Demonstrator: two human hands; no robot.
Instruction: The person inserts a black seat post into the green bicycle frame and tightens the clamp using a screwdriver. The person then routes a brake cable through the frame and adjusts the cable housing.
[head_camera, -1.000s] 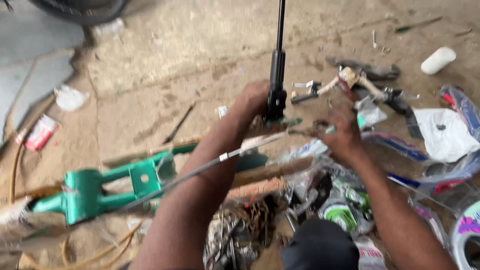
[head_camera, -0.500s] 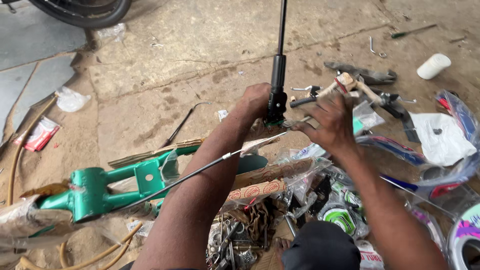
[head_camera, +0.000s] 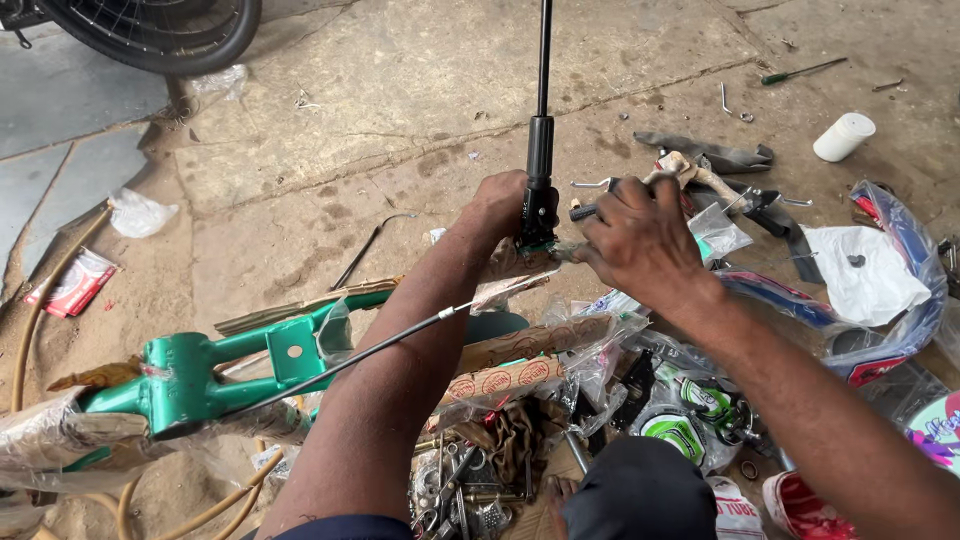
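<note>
Head view, the only one. We see both hands meeting at the middle of the frame over a concrete floor (head_camera: 420, 80). The left hand (head_camera: 500, 205) is wrapped shut around the bottom of a black rod (head_camera: 541, 150) that stands upright and runs out of the top edge. The right hand (head_camera: 640, 235) closes on a short black handle (head_camera: 585, 212) sticking out sideways, just beside the rod's base; fingers curl round it, thumb side toward the left hand. The two hands almost touch.

A thin black cable (head_camera: 370, 350) runs under the left forearm, from near the hands down-left toward a green bike frame (head_camera: 200, 375). The frame lies flat on the floor, partly wrapped in clear plastic and brown paper. Below the hands we note wrapped tubes in printed paper (head_camera: 520, 350), and a pile of small metal parts (head_camera: 460, 495) at the bottom edge.

Right of the hands: a heap of tools (head_camera: 720, 180), blurry, we cannot tell each one. A white roll (head_camera: 843, 136) stands near the top right. A white plastic bag (head_camera: 860, 275) lies on a blue fender (head_camera: 910, 250). A green screwdriver (head_camera: 800, 72) lies well apart, top right. A tyre (head_camera: 170, 30) fills the top left corner. A red and white packet (head_camera: 75, 285) lies at the far left, near a crumpled clear wrapper (head_camera: 140, 213).
</note>
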